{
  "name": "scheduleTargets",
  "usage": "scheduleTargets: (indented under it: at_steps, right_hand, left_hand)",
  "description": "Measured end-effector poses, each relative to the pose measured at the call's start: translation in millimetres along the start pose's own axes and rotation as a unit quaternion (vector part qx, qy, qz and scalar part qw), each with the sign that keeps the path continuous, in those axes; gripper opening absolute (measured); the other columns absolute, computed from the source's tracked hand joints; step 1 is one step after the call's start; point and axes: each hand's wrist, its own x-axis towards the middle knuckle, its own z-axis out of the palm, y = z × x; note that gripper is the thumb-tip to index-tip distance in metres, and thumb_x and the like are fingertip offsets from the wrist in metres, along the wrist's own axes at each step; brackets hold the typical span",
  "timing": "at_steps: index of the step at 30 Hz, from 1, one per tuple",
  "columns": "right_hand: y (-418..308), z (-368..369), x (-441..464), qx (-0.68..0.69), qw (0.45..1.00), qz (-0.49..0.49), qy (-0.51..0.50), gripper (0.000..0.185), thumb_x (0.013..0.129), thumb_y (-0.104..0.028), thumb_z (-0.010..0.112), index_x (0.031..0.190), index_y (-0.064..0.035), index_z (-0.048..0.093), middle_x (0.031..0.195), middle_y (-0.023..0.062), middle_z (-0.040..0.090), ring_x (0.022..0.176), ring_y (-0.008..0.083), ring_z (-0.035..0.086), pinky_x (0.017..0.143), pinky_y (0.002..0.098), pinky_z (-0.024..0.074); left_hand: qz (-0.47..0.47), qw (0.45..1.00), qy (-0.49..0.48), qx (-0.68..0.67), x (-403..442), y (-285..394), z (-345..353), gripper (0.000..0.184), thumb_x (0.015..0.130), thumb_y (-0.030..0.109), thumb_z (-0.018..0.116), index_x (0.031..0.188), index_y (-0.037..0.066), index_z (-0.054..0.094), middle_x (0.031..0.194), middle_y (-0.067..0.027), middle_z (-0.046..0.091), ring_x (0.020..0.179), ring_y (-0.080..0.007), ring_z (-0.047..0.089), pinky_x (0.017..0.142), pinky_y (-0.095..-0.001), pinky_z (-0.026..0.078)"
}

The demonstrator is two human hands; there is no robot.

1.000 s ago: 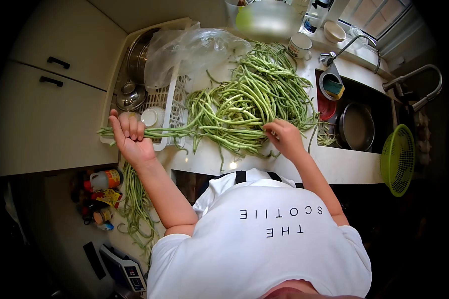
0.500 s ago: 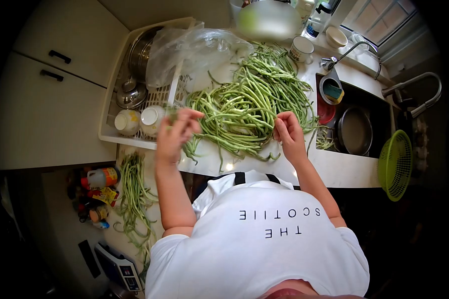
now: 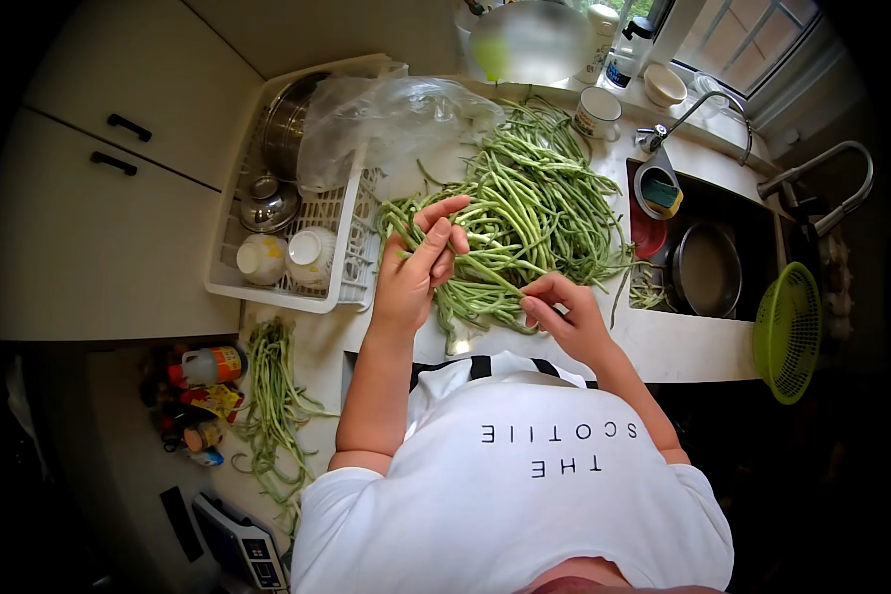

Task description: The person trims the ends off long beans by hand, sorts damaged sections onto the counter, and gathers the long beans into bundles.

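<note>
Both hands at a heap of long green beans, seen from a head-worn camera: the heap (image 3: 554,188) lay loosely tangled across the pale worktop (image 3: 663,351), between a white dish rack (image 3: 339,255) and a dark sink (image 3: 703,193). The left hand (image 3: 422,259) was over the near left edge of the heap, palm turned upward and fingers partly curled; green strands showed against the palm, though whether the fingers were clamped on them could not be told. The right hand (image 3: 562,315) was at the near edge of the heap, thumb and forefinger brought together on the end of a single bean (image 3: 500,281), which ran from there toward the left hand. In the rack, two upturned bowls (image 3: 311,255) stood side by side near a metal lid (image 3: 269,205), and a clear plastic bag (image 3: 396,111) was draped over the far part of the rack and the worktop beside it. An enamel mug (image 3: 598,114) stood just beyond the heap, near the tap (image 3: 708,99). The sink contained a round pan (image 3: 706,269) and, beside it, a red vessel (image 3: 648,236), partly hidden; a green colander (image 3: 788,332) was tilted at the right end. At lower left, a separate bundle of beans (image 3: 270,396) lay between a group of bottles and packets (image 3: 211,366) and the person's left arm, with a scale (image 3: 236,540) below
</note>
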Motion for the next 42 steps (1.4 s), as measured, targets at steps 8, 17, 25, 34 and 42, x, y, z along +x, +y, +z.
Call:
scheduleTargets:
  at_steps: [8,17,25,34,42]
  right_hand:
    - [9.3,-19.8,12.1,-0.152,0.963,-0.213,0.062,0.024,0.085,-0.002,0.065,0.109,-0.0026,0.064,0.097,0.0107,0.066,0.092,0.0238,0.063,0.081,0.0349,0.0486]
    - [-33.7,-13.8,35.4,-0.391,0.844,-0.360,0.073,0.030,0.079,-0.011,0.068,0.108,-0.0106,0.064,0.084,0.0036,0.056,0.084,0.0242,0.057,0.090,0.0395,0.0423]
    - [-23.8,-12.2,36.2,-0.433,0.817,-0.353,0.141,0.018,0.076,-0.007,0.069,0.094,-0.0073,0.064,0.079,0.0040,0.057,0.077,0.0240,0.057,0.082,0.0386,0.0445]
    - [-5.6,-5.3,27.8,-0.130,0.956,-0.179,0.192,0.010,0.074,0.000,0.064,0.083,-0.0038,0.064,0.076,0.0077,0.060,0.071,0.0279,0.056,0.071,0.0364,0.0446]
    - [6.7,-46.6,21.1,-0.411,0.791,-0.296,0.343,0.014,0.072,-0.002,0.067,0.084,-0.0070,0.061,0.072,0.0065,0.055,0.074,0.0255,0.056,0.076,0.0392,0.0409]
  left_hand:
    - [0.014,0.995,0.000,0.104,-4.6,1.5,12.7,0.042,0.100,0.018,0.050,0.139,0.003,0.044,0.079,-0.0015,0.061,0.056,0.0002,0.037,0.046,-0.0147,0.027]
    - [0.006,0.964,-0.131,0.229,-3.9,-16.9,28.4,0.052,0.099,0.019,0.054,0.145,0.002,0.035,0.072,0.0024,0.055,0.069,-0.0048,0.050,0.065,-0.0203,0.041]
    - [-0.034,0.928,-0.088,0.360,-1.6,-20.6,20.1,0.019,0.092,0.015,0.063,0.103,0.000,0.068,0.070,0.0016,0.061,0.065,-0.0044,0.050,0.060,-0.0213,0.040]
    - [0.029,0.941,-0.099,0.322,-1.9,-28.3,38.2,0.019,0.090,0.017,0.065,0.095,-0.001,0.071,0.066,-0.0029,0.066,0.062,-0.0067,0.056,0.059,-0.0244,0.045]
    - [0.051,0.938,-0.126,0.318,-0.6,-31.8,41.9,0.018,0.093,0.014,0.060,0.096,0.000,0.071,0.069,-0.0032,0.067,0.057,-0.0095,0.057,0.055,-0.0240,0.045]
